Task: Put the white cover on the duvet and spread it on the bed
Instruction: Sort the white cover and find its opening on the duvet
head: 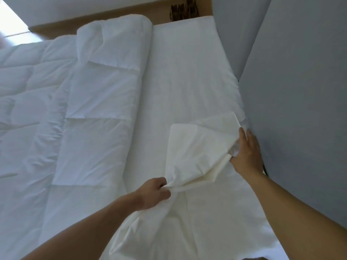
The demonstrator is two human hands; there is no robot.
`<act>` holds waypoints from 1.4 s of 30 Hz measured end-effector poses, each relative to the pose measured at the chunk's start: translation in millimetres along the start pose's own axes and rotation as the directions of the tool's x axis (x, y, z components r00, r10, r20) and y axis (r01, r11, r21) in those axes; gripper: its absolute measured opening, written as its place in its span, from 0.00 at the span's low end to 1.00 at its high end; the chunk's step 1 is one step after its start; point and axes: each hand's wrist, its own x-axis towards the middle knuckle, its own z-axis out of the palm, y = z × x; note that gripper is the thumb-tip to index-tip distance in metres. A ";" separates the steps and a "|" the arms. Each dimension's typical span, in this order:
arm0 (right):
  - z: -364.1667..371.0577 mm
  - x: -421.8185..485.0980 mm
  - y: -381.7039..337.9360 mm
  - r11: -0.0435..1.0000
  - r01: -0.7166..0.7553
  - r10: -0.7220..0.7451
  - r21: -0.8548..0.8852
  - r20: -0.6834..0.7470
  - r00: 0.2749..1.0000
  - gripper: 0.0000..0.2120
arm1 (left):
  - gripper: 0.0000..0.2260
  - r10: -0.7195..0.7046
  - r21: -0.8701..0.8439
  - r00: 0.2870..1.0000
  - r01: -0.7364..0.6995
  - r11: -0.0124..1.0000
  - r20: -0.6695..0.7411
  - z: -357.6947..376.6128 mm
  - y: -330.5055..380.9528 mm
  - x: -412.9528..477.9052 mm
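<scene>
Across the bed [178, 72], the duvet [103, 91] lies folded and uncovered. Your left hand [155, 192] clenches the bunched white cover [197, 147], your right hand [246, 154] pinches its edge; covering and spreading look undone.

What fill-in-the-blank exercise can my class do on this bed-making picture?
1. The quilted duvet lies folded on the ____ side of the bed.
2. The right hand holds the white cover beside a ____ panel.
3. With the left hand gripping it too, the number of hands on the cover is ____.
Missing words: left; grey; two.
</scene>
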 end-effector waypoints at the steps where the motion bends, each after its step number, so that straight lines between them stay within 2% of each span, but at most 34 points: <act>1: -0.2 6.3 1.7 1.000 -0.006 0.007 -0.011 0.020 1.000 0.47 | 0.07 -0.006 -0.022 1.000 0.006 1.000 -0.015 -0.9 -2.4 -0.5; 4: 0.1 21.6 13.2 0.992 -0.031 0.041 -0.119 0.085 0.996 0.40 | 0.07 -0.025 -0.105 0.996 0.017 0.994 -0.085 -5.8 -11.0 -2.6; 7: -0.1 25.3 9.4 0.984 0.063 -0.061 -0.167 0.020 0.998 0.13 | 0.08 -0.030 -0.145 0.989 0.009 0.989 -0.144 -9.8 -19.7 -3.8; 8: -2.7 23.6 0.4 0.984 0.069 -0.066 -0.166 0.020 0.998 0.09 | 0.10 -0.022 -0.132 0.989 0.002 0.991 -0.146 -9.7 -22.0 -4.1; 12: -13.6 11.1 -45.6 0.997 0.059 -0.053 -0.048 0.117 0.992 0.16 | 0.13 0.031 -0.054 0.988 -0.040 0.998 -0.150 -4.4 -28.2 -4.2; 15: -24.0 -1.3 -81.7 0.984 0.023 -0.057 0.177 0.188 0.981 0.22 | 0.15 0.011 -0.185 0.971 -0.056 0.981 -0.238 -4.3 -32.0 -10.3; 18: -34.7 -7.8 -125.0 0.916 -0.038 -0.058 0.399 0.227 0.972 0.24 | 0.13 -0.014 -0.329 0.934 -0.112 0.938 -0.356 -12.4 -40.8 -25.7; 21: -36.6 -16.1 -180.6 0.778 -0.188 -0.008 0.599 0.309 0.951 0.25 | 0.17 -0.157 -0.578 0.905 -0.112 0.809 -0.395 -22.9 -66.6 -46.0; 24: -20.7 -28.6 -242.6 0.702 -0.326 0.042 0.633 0.421 0.906 0.24 | 0.25 -0.257 -0.766 0.896 -0.129 0.630 -0.362 -31.5 -98.5 -65.5; 26: -3.0 -41.1 -284.6 0.696 -0.368 0.056 0.617 0.464 0.884 0.22 | 0.22 -0.288 -0.818 0.906 -0.100 0.566 -0.310 -32.2 -117.8 -76.5; 29: 30.1 -65.7 -336.5 0.778 -0.308 -0.023 0.548 0.514 0.857 0.25 | 0.18 -0.348 -0.830 0.914 0.023 0.557 -0.209 -25.1 -148.7 -83.0; 30: 41.2 -77.4 -347.5 0.815 -0.262 -0.093 0.517 0.562 0.822 0.28 | 0.16 -0.366 -0.827 0.915 0.068 0.559 -0.172 -22.2 -157.5 -83.8; 32: 64.5 -101.3 -353.6 0.914 -0.091 -0.224 0.396 0.679 0.699 0.33 | 0.11 -0.358 -0.814 0.928 0.130 0.567 -0.101 -17.5 -172.0 -85.9; 33: 74.3 -110.5 -348.5 0.951 0.026 -0.252 0.307 0.726 0.640 0.36 | 0.10 -0.335 -0.806 0.940 0.142 0.574 -0.073 -16.4 -176.2 -87.1; 34: 81.0 -116.9 -339.5 0.966 0.126 -0.256 0.227 0.750 0.610 0.39 | 0.11 -0.310 -0.800 0.949 0.144 0.583 -0.055 -15.2 -179.9 -87.1; 36: 85.2 -119.7 -315.6 0.970 0.193 -0.239 0.146 0.721 0.650 0.42 | 0.15 -0.289 -0.774 0.956 0.152 0.614 -0.042 -14.1 -184.0 -85.8; 38: 79.9 -109.2 -285.2 0.986 0.135 -0.169 0.102 0.635 0.754 0.43 | 0.18 -0.285 -0.719 0.958 0.170 0.674 -0.040 -14.7 -183.2 -85.2; 40: 72.6 -94.9 -250.1 0.993 0.112 -0.078 -0.027 0.557 0.827 0.43 | 0.19 -0.277 -0.655 0.960 0.182 0.733 -0.043 -14.8 -181.3 -83.6; 42: 67.0 -84.3 -216.7 0.980 0.116 -0.011 -0.164 0.531 0.847 0.45 | 0.17 -0.271 -0.582 0.961 0.186 0.792 -0.062 -17.9 -178.2 -80.5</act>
